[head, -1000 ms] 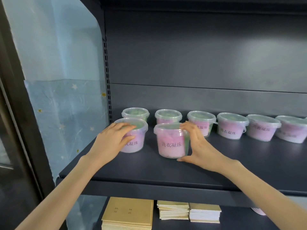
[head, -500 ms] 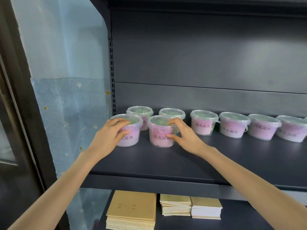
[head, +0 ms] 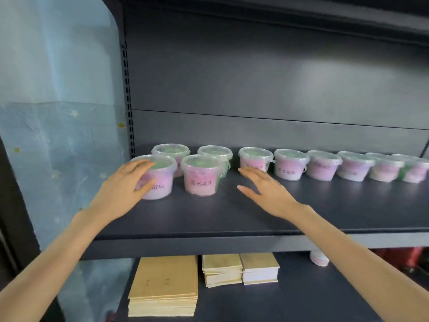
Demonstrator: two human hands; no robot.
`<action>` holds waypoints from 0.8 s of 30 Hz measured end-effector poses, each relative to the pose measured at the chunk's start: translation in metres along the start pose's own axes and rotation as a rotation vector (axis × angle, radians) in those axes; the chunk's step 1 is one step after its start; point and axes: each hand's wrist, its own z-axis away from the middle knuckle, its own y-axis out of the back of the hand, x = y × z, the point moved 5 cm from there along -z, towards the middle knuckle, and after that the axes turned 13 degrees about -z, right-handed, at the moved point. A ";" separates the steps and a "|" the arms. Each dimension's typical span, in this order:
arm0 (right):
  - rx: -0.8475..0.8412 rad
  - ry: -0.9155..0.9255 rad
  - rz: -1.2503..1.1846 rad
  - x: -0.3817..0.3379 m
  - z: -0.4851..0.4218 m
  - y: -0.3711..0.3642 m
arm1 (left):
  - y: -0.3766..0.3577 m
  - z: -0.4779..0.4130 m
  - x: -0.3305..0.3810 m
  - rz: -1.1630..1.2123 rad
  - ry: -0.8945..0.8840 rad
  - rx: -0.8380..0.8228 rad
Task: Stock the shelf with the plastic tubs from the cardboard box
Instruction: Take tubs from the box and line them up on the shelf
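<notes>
Steadying: left hand [head: 123, 191] curls round the pink, clear-lidded plastic tub [head: 162, 182] near the left edge of the dark metal shelf [head: 325, 205], probably squaring it up.
Free: right hand [head: 267, 189] spread, empty, beside the neighbouring tub [head: 200, 177].
Back edge: further tubs [head: 322, 165] lined up.

The left hand [head: 120, 191] covers the start of the label on the near-left tub [head: 162, 184] and part of its lid. The back-left tub [head: 170, 151] is half hidden behind it. The rightmost tubs [head: 415, 169] overlap and blur, with unreadable print, and run off the edge. Under the shelf [head: 209, 242], a small round object [head: 319, 259] and something red [head: 404, 256] are mostly hidden.
</notes>
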 end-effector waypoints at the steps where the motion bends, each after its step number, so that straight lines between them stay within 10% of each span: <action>1: -0.015 -0.028 0.056 0.006 0.011 0.005 | 0.002 0.002 0.002 -0.015 0.000 0.011; 24: 0.297 -0.412 0.485 0.170 0.336 0.171 | -0.010 0.100 0.271 -0.341 -0.049 -0.166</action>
